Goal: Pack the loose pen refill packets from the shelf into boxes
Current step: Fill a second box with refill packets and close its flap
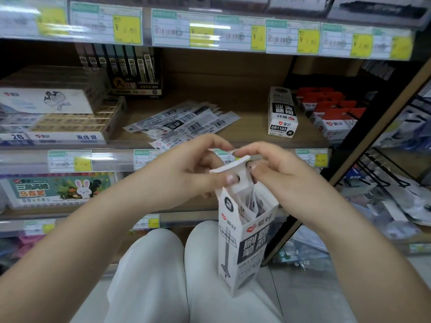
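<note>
A tall white and black refill box stands upright on my right thigh, its top open and several refill packets standing inside. My left hand pinches the box's white top flap from the left. My right hand holds the same flap from the right, fingers curled over its edge. On the wooden shelf behind lies a fanned pile of loose refill packets. A second, closed box of the same kind lies on the shelf to the right.
Eraser and pencil boxes fill the shelf's left side, red-topped packs its right. A black lead display stands at the back. Price-tag rails run along the shelf edges. A wire rack with goods stands at the right.
</note>
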The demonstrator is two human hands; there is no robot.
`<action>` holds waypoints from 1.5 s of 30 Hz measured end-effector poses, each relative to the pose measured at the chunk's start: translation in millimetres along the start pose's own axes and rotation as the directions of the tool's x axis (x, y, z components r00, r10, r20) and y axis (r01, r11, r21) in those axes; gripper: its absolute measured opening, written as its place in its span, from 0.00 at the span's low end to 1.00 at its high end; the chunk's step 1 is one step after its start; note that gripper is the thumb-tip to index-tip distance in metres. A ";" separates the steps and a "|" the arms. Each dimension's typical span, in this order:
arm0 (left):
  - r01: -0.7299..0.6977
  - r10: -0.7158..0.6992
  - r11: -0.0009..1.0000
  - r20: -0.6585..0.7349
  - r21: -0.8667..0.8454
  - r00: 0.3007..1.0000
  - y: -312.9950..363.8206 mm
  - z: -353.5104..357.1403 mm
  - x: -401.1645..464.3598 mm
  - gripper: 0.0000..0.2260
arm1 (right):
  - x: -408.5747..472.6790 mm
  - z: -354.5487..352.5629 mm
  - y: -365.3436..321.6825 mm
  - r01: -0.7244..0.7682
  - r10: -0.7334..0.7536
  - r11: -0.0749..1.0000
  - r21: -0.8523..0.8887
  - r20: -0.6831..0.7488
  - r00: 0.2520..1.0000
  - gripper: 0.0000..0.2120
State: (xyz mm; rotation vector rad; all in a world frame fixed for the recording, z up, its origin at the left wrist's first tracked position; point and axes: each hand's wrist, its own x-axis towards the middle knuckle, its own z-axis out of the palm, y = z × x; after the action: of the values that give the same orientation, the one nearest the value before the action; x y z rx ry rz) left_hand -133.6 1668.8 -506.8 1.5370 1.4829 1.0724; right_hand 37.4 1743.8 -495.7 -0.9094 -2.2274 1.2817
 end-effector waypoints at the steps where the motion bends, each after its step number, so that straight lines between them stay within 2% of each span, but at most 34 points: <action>1: -0.037 0.035 0.999 -0.099 -0.009 0.994 0.0 2.0 -3.3 0.20 | -0.3 1.6 -0.6 0.019 -0.020 0.999 -0.026 -0.027 0.999 0.11; 3: -0.142 0.141 0.990 -0.278 0.017 0.950 4.5 9.3 -14.8 0.16 | 0.3 5.2 -0.9 0.043 -0.049 0.995 -0.095 -0.064 0.997 0.12; 4: -0.193 0.203 0.979 -0.325 0.062 0.924 7.6 14.1 -22.1 0.13 | 0.7 6.3 -0.7 0.044 -0.054 0.992 -0.121 -0.079 0.995 0.12; 7: -0.225 0.351 0.890 -0.280 0.398 0.894 12.5 29.1 -39.4 0.08 | 2.4 7.7 1.4 0.018 -0.045 0.982 -0.189 -0.139 0.989 0.12; 9: -0.174 0.356 0.804 -0.226 0.568 0.907 10.7 35.9 -44.1 0.10 | 2.8 9.0 2.4 -0.010 -0.030 0.975 -0.220 -0.175 0.984 0.13; 11: -0.116 0.345 0.746 -0.231 0.656 0.910 8.9 38.2 -45.0 0.12 | 1.4 9.4 1.8 -0.018 -0.031 0.963 -0.270 -0.177 0.984 0.13; 19: 0.105 0.273 0.630 -0.346 0.770 0.898 11.1 35.1 -48.1 0.15 | -13.3 10.3 -14.6 0.010 0.002 0.923 -0.384 0.033 0.999 0.19; 24: 0.170 0.163 0.651 -0.356 0.740 0.920 14.4 42.3 -49.1 0.14 | -16.1 13.0 -23.3 0.037 -0.013 0.910 -0.412 0.061 0.998 0.22; 28: 0.153 0.049 0.828 -0.341 0.540 0.939 11.3 48.2 -50.3 0.13 | -15.4 15.0 -22.6 0.042 -0.030 0.905 -0.422 0.036 0.999 0.23; 30: 0.169 -0.024 0.880 -0.315 0.445 0.949 14.0 52.1 -52.5 0.13 | -15.2 16.1 -22.3 0.043 -0.041 0.901 -0.431 0.015 0.999 0.23; 33: 0.219 -0.078 0.864 -0.308 0.453 0.948 13.1 60.0 -56.5 0.21 | -15.0 17.7 -22.6 0.023 -0.036 0.894 -0.447 -0.022 0.999 0.23; 35: 0.223 -0.076 0.866 -0.322 0.448 0.944 11.6 63.4 -55.6 0.25 | -16.1 18.5 -22.7 0.013 -0.038 0.892 -0.451 -0.045 0.998 0.24; 39: 0.198 -0.044 0.864 -0.323 0.462 0.945 7.7 61.7 -47.6 0.25 | -18.2 19.0 -23.9 0.024 -0.042 0.888 -0.459 -0.028 0.999 0.24; 43: 0.123 0.019 0.884 -0.299 0.451 0.954 4.0 59.5 -38.1 0.18 | -16.3 17.7 -31.6 0.038 -0.026 0.903 -0.427 0.033 0.999 0.19; 45: 0.096 0.044 0.892 -0.298 0.441 0.954 1.4 56.2 -33.9 0.15 | -12.8 11.8 -36.0 0.007 0.011 0.956 -0.293 0.058 0.998 0.27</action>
State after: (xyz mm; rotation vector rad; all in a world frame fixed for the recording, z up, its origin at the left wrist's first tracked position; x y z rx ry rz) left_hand -80.6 1637.4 -529.5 1.7079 2.0747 1.0248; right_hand 26.9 1714.5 -470.6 -0.9890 -2.5090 1.0042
